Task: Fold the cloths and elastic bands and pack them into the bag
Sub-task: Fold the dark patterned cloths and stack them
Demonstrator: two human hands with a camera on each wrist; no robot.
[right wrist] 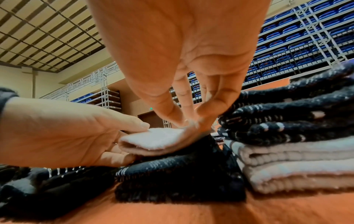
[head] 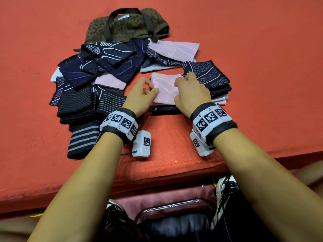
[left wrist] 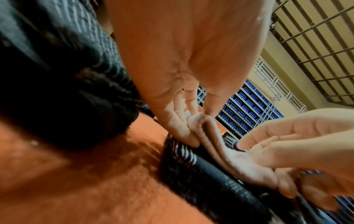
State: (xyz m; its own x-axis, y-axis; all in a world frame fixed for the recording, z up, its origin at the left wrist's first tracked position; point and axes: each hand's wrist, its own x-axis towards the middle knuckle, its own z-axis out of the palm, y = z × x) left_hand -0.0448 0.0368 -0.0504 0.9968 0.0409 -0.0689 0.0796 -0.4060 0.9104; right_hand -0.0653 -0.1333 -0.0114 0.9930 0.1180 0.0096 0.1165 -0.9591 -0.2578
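At the centre of the head view the left hand (head: 142, 95) pinches the left edge of a pink cloth (head: 165, 88) between thumb and fingers, while the right hand (head: 191, 95) grips its right side, fingertips curled onto the top layer. The cloth is doubled over and lies on a dark patterned piece (head: 166, 109) on the orange bench (head: 262, 67). Just right of it stands a stack of folded cloths (head: 213, 84); to the left sprawls a heap of dark cloths and striped bands (head: 87, 88). The leopard-print bag (head: 127, 25) lies flat at the upper centre, beyond the heap. The step in hand looks like squaring a fold; next the cloth would likely be lifted onto the stack, which calls for keeping both edges together. A pale label on the bag is too small to read; the wrist straps carry only coded squares.
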